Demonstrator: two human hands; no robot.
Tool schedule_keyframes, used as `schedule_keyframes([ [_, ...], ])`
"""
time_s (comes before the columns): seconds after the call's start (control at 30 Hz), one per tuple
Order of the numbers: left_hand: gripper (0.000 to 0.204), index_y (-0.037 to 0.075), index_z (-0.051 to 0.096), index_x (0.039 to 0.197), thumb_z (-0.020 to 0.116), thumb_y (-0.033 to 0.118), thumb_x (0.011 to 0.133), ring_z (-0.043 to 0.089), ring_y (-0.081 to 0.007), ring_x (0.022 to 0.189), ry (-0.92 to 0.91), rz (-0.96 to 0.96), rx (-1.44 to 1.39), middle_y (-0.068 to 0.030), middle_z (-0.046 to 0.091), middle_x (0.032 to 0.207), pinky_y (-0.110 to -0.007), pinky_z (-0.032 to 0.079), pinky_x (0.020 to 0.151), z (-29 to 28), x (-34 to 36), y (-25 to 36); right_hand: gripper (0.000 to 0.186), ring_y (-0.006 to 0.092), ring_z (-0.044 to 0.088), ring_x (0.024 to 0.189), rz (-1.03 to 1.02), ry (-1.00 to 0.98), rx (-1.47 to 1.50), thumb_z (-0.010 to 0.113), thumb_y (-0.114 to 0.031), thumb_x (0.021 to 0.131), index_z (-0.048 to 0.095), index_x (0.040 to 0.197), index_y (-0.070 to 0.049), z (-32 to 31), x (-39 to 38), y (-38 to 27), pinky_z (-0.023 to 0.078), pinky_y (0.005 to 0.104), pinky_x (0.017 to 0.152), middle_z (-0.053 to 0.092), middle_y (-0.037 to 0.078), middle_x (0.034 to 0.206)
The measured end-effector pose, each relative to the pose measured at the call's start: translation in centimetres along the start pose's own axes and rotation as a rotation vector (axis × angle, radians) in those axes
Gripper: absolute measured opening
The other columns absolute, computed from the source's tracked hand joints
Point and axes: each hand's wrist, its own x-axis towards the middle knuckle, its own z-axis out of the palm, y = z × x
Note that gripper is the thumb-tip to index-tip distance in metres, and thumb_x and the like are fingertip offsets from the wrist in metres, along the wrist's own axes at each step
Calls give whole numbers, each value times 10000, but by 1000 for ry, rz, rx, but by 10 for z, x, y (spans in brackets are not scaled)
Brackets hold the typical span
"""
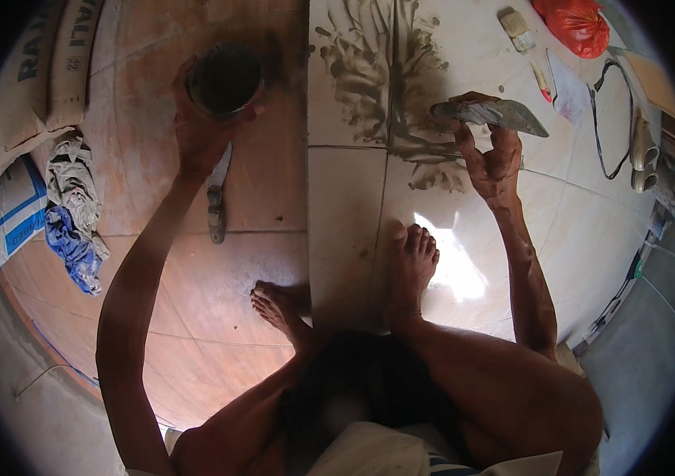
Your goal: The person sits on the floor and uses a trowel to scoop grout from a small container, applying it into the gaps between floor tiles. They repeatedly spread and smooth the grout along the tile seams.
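Observation:
My left hand (198, 139) grips a small dark round container (225, 79), its open top facing up, over the darker left-hand tiles. Below it on those tiles lies a putty knife (216, 208) with a worn handle. At the right, my right hand (490, 159) holds a flat grey tool (521, 117), apparently a blade coated with paste, raised over the pale tiles. Smeared dark grey paste (357, 83) covers the pale tiles around their joints, left of that hand.
Sacks (16, 95) and crumpled rags (71, 214) lie left. A paintbrush (518, 32), red plastic bag (571, 24), flat pale sheet (569, 87), black strap (599, 127) and metallic objects (643, 159) sit right. My bare feet (417, 254) rest on both tile sections.

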Motion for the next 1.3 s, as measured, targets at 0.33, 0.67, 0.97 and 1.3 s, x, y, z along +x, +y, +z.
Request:
schedule_keyframes([
  [0.33, 1013, 71, 459, 1601, 1048, 169, 783, 708, -238, 1336, -68, -10, -130, -127, 715, 1449, -412, 595, 1144, 3, 4, -3, 303, 240, 798, 992, -231, -68, -692, 811, -60, 992, 768, 1284, -122, -54, 77, -63, 674, 411, 796, 714, 61, 1186],
  [0.67, 1066, 104, 462, 1614, 1056, 156, 731, 670, -257, 1382, -113, 73, -222, -109, 663, 1492, -412, 584, 1162, -8, -6, -2, 266, 227, 677, 943, -338, -456, -852, 743, -6, 887, 697, 1144, 43, -9, 24, -134, 650, 372, 768, 591, 79, 1166],
  [0.97, 1143, 116, 482, 1621, 1092, 209, 660, 620, -315, 1432, -207, 204, -99, -128, 605, 1525, -466, 533, 1220, 0, -12, 28, 338, 220, 689, 989, -289, -419, -850, 729, 12, 916, 670, 1248, 44, -1, 10, -141, 643, 356, 742, 585, 102, 1216],
  [1.3, 1208, 117, 345, 1699, 1080, 218, 746, 646, -307, 1424, -263, 328, 58, -151, 576, 1565, -477, 592, 1179, 0, -15, 64, 454, 262, 696, 993, -271, -347, -708, 780, 42, 887, 680, 1328, -5, -8, 11, -126, 644, 402, 776, 582, 97, 1131],
])
